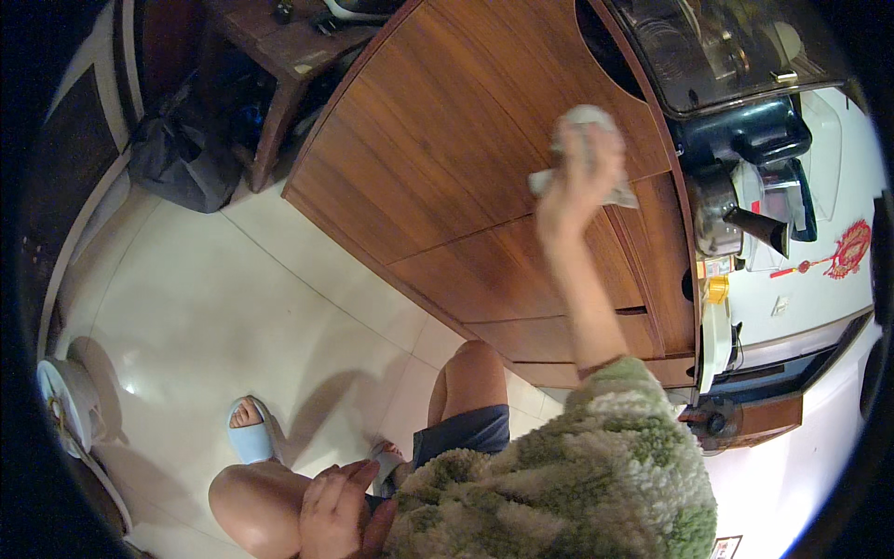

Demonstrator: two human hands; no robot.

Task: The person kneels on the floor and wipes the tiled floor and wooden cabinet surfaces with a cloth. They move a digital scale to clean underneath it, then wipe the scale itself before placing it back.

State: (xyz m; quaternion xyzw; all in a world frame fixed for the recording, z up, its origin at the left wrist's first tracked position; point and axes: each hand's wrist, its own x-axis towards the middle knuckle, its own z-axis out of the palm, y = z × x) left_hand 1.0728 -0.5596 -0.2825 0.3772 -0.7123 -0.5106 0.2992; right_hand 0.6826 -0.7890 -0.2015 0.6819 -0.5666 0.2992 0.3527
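My right hand [583, 171] presses a pale, crumpled cloth [590, 115] against the front of a brown wooden cabinet [447, 154]. Motion blurs the hand and the cloth, so its folds are hard to make out. The hand is on the upper part of the front, below a dark curved cutout [609, 52]. My left hand [335, 510] rests on my bent left leg near the knee, holding nothing, its thumb apart from the fingers.
Glossy floor tiles [209, 293] stretch beside the cabinet. A black plastic bag [181, 164] lies near a dark wooden table [279, 49]. Along the cabinet's top stand a dark-windowed appliance [740, 56], a metal pot [716, 209] and a yellow container [718, 288]. A white bucket-like object [70, 398] sits at far left.
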